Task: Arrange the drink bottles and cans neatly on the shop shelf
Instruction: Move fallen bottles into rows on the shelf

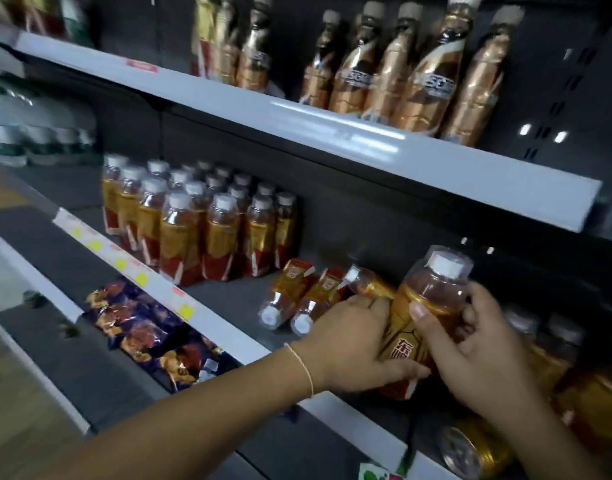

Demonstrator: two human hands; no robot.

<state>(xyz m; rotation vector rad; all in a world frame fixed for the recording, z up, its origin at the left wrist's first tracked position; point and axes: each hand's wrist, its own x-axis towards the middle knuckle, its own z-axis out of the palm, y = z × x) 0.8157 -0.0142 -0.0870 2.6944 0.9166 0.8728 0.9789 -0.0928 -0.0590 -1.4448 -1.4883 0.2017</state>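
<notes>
Both my hands hold one amber drink bottle with a white cap and a gold and red label, tilted over the middle shelf. My left hand wraps its lower body from the left. My right hand grips its upper body, thumb across the front. Three like bottles lie on their sides just left of it. Further left, a block of several upright bottles stands in rows.
The upper shelf carries tall copper-wrapped bottles. Gold cans and more bottles crowd the right end under my right hand. Snack bags lie on the lower shelf. Water bottle packs sit at the far left.
</notes>
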